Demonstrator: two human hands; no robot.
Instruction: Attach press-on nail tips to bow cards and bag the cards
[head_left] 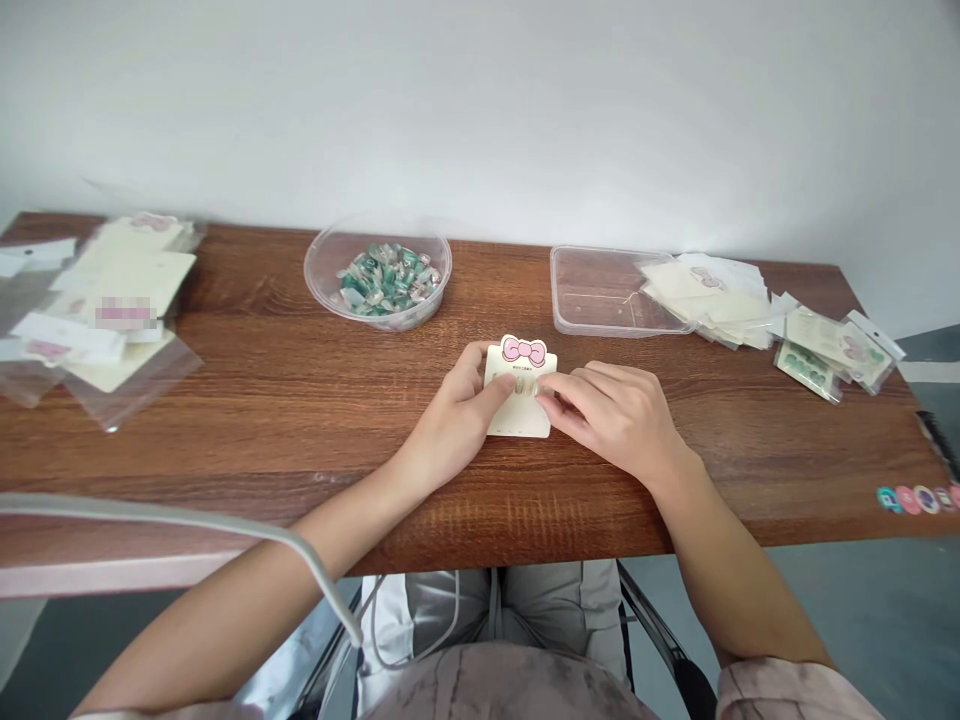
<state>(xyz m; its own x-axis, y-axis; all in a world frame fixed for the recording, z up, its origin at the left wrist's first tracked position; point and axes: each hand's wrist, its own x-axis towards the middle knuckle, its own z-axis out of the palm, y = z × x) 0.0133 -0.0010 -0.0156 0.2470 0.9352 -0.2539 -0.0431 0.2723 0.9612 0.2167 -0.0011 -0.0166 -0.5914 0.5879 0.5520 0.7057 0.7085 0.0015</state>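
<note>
A small cream card (520,400) with a pink bow on top lies on the wooden table (300,420) in front of me. My left hand (454,422) holds the card's left edge, thumb pressed on its face. My right hand (616,415) rests at the card's right side, fingers pinched together on the middle of the card; what they pinch is too small to name. Beyond the card stands a clear round bowl (377,268) of small green and silver pieces.
A clear rectangular tray (600,290) sits at the back right beside a pile of bagged cards (712,298) and more packets (832,352). Stacked cards and clear bags (105,300) lie at the left. Round stickers (919,498) mark the right edge. A grey cable (225,525) crosses my lap.
</note>
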